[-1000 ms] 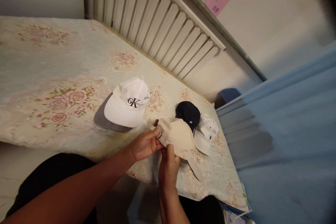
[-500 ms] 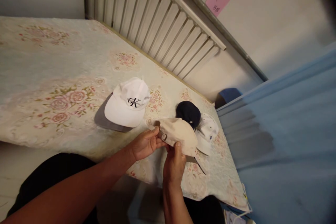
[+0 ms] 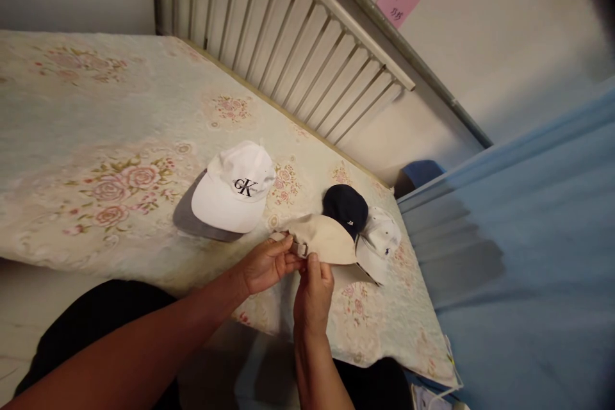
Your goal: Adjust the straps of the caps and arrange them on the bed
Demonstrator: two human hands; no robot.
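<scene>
At ten o'clock from the beige baseball cap (image 3: 331,236), a white baseball cap with black lettering (image 3: 240,176) rests crown up on the floral-print cover (image 3: 129,112), its brim toward seven. At eight o'clock, the person's left hand (image 3: 264,266) pinches the beige cap's back strap between thumb and fingers, just beside the buckle (image 3: 302,249). At six, the right hand (image 3: 312,300) presses its thumb on the cap's lower edge, fingers curled beneath; both grips come close together by the buckle. The beige cap is in both hands, brim pointing to four. The step in hand looks to be handling the buckled strap; the next move calls for a steady right pinch while the left guides the strap. At one o'clock sits a navy baseball cap (image 3: 340,204); at three, a white baseball cap with a small dark emblem (image 3: 377,230).
</scene>
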